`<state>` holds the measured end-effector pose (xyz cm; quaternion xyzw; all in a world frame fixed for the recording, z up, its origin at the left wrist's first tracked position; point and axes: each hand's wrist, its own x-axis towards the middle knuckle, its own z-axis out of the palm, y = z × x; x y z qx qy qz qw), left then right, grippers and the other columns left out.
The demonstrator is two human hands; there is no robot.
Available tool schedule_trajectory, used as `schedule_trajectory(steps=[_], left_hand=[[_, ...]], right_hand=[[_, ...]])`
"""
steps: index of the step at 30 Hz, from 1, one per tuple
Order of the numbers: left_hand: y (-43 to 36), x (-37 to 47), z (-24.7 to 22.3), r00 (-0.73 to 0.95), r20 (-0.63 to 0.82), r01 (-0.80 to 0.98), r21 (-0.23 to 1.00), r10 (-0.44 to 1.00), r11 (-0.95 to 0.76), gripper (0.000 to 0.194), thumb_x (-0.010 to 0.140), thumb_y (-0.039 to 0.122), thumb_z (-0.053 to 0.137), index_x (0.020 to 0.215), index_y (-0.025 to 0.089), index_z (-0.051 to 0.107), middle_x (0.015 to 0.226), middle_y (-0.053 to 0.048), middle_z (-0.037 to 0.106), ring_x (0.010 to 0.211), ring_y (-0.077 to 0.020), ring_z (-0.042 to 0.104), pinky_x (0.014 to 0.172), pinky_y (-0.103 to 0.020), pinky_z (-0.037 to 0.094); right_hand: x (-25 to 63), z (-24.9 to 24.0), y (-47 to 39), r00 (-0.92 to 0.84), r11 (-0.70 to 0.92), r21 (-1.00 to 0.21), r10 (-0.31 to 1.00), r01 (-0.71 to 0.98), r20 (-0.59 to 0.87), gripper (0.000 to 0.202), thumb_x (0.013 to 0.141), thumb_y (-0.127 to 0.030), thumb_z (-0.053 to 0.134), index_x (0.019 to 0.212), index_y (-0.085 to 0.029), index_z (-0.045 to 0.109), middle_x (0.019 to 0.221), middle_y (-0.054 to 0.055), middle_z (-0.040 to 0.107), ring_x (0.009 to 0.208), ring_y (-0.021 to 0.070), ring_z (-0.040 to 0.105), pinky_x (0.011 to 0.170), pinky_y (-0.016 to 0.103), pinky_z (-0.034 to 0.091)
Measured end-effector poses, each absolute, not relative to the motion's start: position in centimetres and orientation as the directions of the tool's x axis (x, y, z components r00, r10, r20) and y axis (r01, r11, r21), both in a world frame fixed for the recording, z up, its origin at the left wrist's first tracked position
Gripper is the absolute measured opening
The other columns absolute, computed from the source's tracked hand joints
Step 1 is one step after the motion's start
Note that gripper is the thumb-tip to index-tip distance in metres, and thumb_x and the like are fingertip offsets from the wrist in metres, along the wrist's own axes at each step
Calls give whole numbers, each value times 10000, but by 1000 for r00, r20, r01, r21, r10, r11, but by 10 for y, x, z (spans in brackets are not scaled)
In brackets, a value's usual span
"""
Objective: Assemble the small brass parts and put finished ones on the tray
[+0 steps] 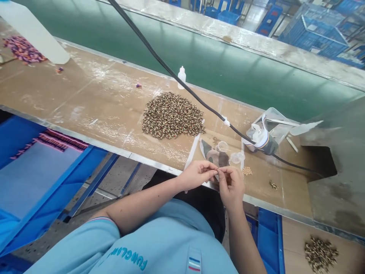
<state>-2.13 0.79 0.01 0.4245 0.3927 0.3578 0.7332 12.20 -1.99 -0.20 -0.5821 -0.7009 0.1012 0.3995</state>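
Observation:
My left hand point(196, 174) and my right hand point(232, 185) meet at the fingertips over the table's near edge. Both are closed in a pinch, and whatever sits between them is too small to make out. Just beyond my fingers lies a clear plastic sheet point(209, 150) with a small round clear cup point(222, 146) on it. Another pair of small clear cups point(237, 157) stands to the right. A little pile of tan pieces point(247, 171) is beside my right hand. Farther off is a large heap of small dark-and-gold pieces point(172, 116).
A black cable point(159, 57) crosses above the table. Behind the heap stands a white dropper bottle point(181, 78). At right are a clear tray point(275, 116), a strapped device point(262, 140) and a few loose pieces point(273, 185). Blue bins point(65, 179) flank the table below.

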Motion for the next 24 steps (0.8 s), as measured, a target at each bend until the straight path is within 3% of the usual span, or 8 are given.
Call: schedule_trajectory(steps=[6, 24], left_hand=[[11, -22, 1, 451, -297, -214, 879, 842, 425, 167, 738, 262, 668, 794, 108, 638, 565, 19, 572, 519, -52, 509, 512, -165, 409], [7, -21, 1, 446, -124, -117, 974, 886, 195, 122, 819, 218, 494, 770, 137, 570, 595, 24, 518, 533, -65, 478, 515, -170, 410]], right_hand=[[119, -6, -26, -11, 343, -494, 830, 799, 558, 94, 882, -237, 519, 863, -229, 610, 795, 25, 610, 759, 148, 582, 661, 286, 490], [126, -4, -27, -21, 316, -530, 872, 787, 488, 124, 883, -290, 517, 859, -234, 626, 820, 36, 612, 763, 147, 590, 629, 276, 503]])
